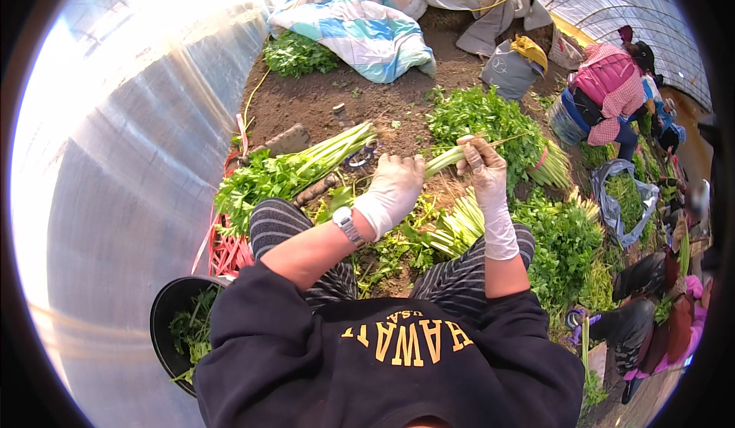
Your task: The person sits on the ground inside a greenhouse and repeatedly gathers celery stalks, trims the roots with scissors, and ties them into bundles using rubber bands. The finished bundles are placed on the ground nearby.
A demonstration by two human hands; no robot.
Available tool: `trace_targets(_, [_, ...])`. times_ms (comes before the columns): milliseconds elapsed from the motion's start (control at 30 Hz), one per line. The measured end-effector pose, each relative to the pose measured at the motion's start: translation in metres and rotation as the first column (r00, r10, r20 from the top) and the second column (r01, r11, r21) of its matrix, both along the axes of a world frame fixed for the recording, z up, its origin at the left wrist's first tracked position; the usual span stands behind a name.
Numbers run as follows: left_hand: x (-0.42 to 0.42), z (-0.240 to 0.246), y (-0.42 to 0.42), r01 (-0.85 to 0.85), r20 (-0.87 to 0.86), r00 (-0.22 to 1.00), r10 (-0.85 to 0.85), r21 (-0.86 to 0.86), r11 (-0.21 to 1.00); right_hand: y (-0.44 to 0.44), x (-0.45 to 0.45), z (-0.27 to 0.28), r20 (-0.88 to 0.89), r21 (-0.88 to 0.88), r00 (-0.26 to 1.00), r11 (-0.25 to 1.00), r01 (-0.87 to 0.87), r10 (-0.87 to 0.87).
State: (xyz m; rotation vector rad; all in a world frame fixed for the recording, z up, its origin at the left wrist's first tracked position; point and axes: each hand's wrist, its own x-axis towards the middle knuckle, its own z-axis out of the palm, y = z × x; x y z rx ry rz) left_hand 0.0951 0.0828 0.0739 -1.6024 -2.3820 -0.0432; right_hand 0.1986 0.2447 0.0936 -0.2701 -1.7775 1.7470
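My left hand [396, 189], in a white glove with a watch at the wrist, grips a small bunch of celery stalks [441, 161]. My right hand [483, 167], also gloved and soiled at the fingertips, pinches the far end of those stalks, where a thin yellowish strand [508, 140] sticks out. To the left, a pile of cut celery [339, 145] lies with its leaves towards me. Between my knees rest more pale celery stalks [462, 224] and loose leafy trimmings [396, 253]. A celery bundle tied with a red band [538, 159] lies beyond my right hand.
A black bucket [158, 319] holding greens stands at my left, near red ribbon strips [229, 253] and plastic sheeting [132, 198]. Leafy celery [557, 244] is heaped at my right. Farther off are a checked cover [367, 32], a grey bag [508, 72], and several people, one seated [611, 83].
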Motion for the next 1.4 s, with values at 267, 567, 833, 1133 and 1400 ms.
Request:
trace_targets(267, [0.027,0.020,0.002,-0.064,-0.553,0.793,-0.255,-0.492,0.868,-0.011,0.007,-0.009,-0.063,0.140,0.995,0.988,-0.064,0.074])
trace_targets(567, [0.044,0.030,-0.002,-0.020,-0.581,0.757,-0.298,-0.477,0.879,-0.021,0.026,0.004,-0.068,0.164,0.997,0.986,-0.030,0.042])
trace_targets(833, [0.071,0.046,-0.010,0.052,-0.582,0.754,-0.304,-0.409,0.911,-0.024,0.044,0.000,-0.118,0.131,0.992,0.991,-0.036,0.052])
trace_targets(1133, [0.056,0.013,-0.008,0.194,0.167,0.942,-0.292,0.438,0.878,-0.018,0.061,-0.010,-0.178,0.011,0.984,1.000,0.019,-0.017])
trace_targets(1400, [0.075,-0.059,0.024,-0.119,0.552,0.744,-0.376,0.663,0.739,-0.012,0.068,-0.038,-0.214,-0.164,0.975,0.986,0.029,-0.064])
